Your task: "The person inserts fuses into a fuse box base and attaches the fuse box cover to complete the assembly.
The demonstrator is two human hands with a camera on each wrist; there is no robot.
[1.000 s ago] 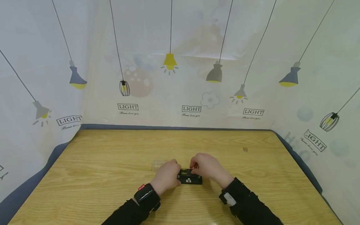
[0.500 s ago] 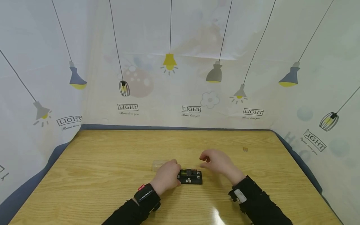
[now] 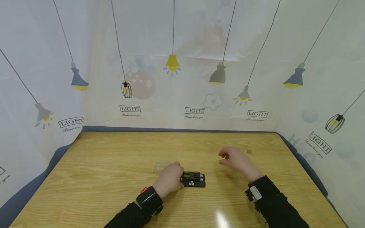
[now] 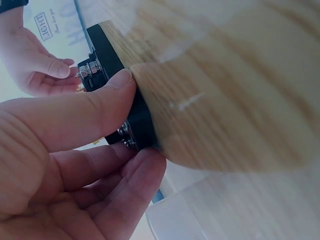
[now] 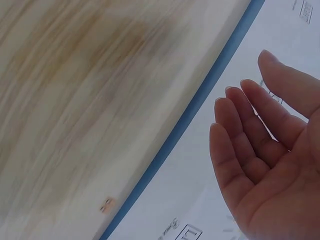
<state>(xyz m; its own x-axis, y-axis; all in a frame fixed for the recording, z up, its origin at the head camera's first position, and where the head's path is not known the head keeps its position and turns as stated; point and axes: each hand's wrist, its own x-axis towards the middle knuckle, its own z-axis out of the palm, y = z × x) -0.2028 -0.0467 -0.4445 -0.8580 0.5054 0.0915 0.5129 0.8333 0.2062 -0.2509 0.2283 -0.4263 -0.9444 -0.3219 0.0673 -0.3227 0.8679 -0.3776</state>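
Note:
A black fuse-holder-like block (image 3: 193,180) with bolts and nuts on its upper side sits on the wooden table. My left hand (image 3: 169,177) grips its left end; in the left wrist view the thumb lies along one side and the fingers (image 4: 142,172) curl at the end. A yellow-green part shows near that hand. To the right and a little beyond the block, my right hand (image 3: 237,161) is above the table with nothing in it, its fingers (image 5: 227,150) loosely bent. Just past it lies a small flat orange-brown piece (image 3: 249,152) with dark marks.
A clear plastic cover (image 3: 161,167) lies behind my left hand, partly hidden by it. The table (image 3: 114,148) ends at a blue-grey strip (image 3: 176,129) below a lamp-printed backdrop (image 3: 159,117), which also rises on both sides.
My right hand has left the block and moved right and farther back, toward the small orange-brown piece. The left hand and the block have stayed in place.

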